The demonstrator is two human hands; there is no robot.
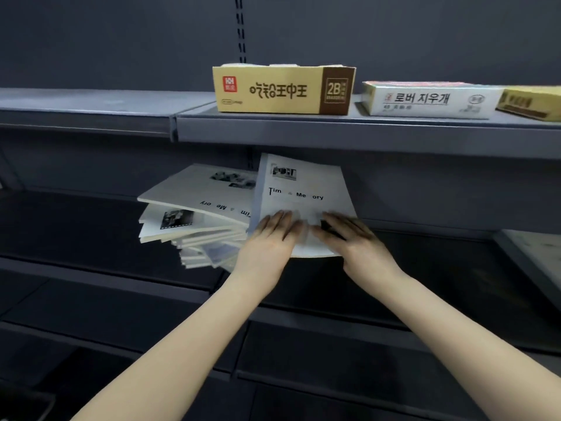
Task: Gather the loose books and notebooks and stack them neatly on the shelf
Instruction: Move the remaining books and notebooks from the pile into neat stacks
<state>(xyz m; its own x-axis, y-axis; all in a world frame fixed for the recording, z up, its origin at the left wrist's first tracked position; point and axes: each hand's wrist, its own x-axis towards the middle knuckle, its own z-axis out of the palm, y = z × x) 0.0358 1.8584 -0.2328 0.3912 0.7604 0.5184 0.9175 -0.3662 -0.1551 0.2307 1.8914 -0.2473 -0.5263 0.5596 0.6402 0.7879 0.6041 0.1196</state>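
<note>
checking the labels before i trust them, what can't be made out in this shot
Head view, left hand and right hand: fingers blurred on the booklet, thumbs hidden under it, so grip unclear.
Head view, pile of booklets: lower covers hidden by those above; count unclear.
Head view, yellow box at the right edge: cut off by the frame, print blurred.

Dark grey back panel [121,41], grey metal shelving [91,101]
</note>
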